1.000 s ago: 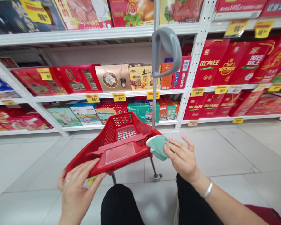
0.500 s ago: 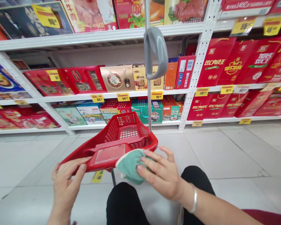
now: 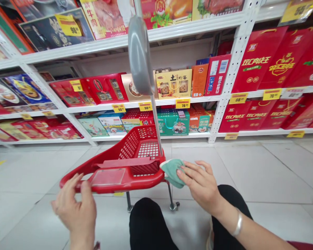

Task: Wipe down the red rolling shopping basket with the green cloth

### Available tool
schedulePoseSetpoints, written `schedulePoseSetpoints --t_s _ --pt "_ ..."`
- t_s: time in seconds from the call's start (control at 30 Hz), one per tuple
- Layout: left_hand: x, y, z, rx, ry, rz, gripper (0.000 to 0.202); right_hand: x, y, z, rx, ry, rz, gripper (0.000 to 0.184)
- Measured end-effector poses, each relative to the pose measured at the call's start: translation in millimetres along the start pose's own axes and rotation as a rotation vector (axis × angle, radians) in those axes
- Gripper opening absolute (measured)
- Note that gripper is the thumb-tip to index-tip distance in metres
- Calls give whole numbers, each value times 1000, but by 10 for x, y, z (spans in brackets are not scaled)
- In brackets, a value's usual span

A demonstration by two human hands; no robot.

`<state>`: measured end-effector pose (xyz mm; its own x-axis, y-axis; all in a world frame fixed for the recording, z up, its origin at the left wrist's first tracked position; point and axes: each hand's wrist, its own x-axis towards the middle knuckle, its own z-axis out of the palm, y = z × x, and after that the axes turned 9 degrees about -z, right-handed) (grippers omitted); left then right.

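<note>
A red plastic shopping cart [image 3: 143, 182] stands in front of my knees, its basket perforated and its near rim carrying a flat panel. My left hand [image 3: 75, 205] is at the rim's left corner, thumb and fingers loosely about the edge; it is slightly blurred. In my right hand [image 3: 202, 185] is a folded green cloth [image 3: 174, 172] with a pale edge. The cloth presses against the rim's right corner, just below the base of an upright metal pole [image 3: 155, 125]. A grey loop-shaped handle [image 3: 139, 55] sits high on that pole.
White shelving [image 3: 106, 107] runs across the front, stacked with boxed goods and yellow price tags. Red gift bags [image 3: 261, 59] fill the right bays. Pale floor tiles [image 3: 240, 166] lie around the cart. My black-clad knees [image 3: 148, 225] are close beneath its rim.
My right hand has carried the cloth rightward along the rim to its right corner. The cart has turned slightly, its pole and handle shifting left. My left hand's grip has loosened.
</note>
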<state>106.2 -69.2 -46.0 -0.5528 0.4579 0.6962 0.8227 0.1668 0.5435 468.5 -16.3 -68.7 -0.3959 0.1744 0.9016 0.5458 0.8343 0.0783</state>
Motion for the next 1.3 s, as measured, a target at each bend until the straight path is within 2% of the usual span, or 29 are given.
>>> schedulePoseSetpoints --t_s 0.07,0.17,0.23,0.3,0.43,0.53,0.63,0.8,0.93,1.0,1.13,1.3 --pt "-210 275 -48 -7 57 118 29 -54 91 -21 -42 -5 35 34" --pt "-480 668 -31 -94 -55 351 31 1 99 -7 -14 44 98 35" --pt "-585 830 59 -111 -97 434 34 114 16 54 58 78 105 34" --pt "-622 882 182 -43 -136 462 33 244 -103 160 152 96 83 33" --pt "-561 778 374 42 -175 436 38 404 -272 416 289 125 23 32" --pt "-486 683 400 29 -194 418 43 403 -274 536 341 152 46 34" --pt "-445 645 352 30 -247 421 43 327 -225 586 353 163 63 40" --pt "-424 613 205 -27 -281 298 45 -8 -97 669 260 99 77 41" --pt "-351 468 85 -67 -297 246 49 -338 87 668 194 37 171 40" --pt "-288 364 46 -81 -305 205 53 -397 170 635 167 51 223 40" --pt "-152 197 17 -116 -364 144 56 -219 193 633 208 100 212 41" --pt "-27 114 -2 -161 -436 105 61 98 -5 827 333 146 138 45"
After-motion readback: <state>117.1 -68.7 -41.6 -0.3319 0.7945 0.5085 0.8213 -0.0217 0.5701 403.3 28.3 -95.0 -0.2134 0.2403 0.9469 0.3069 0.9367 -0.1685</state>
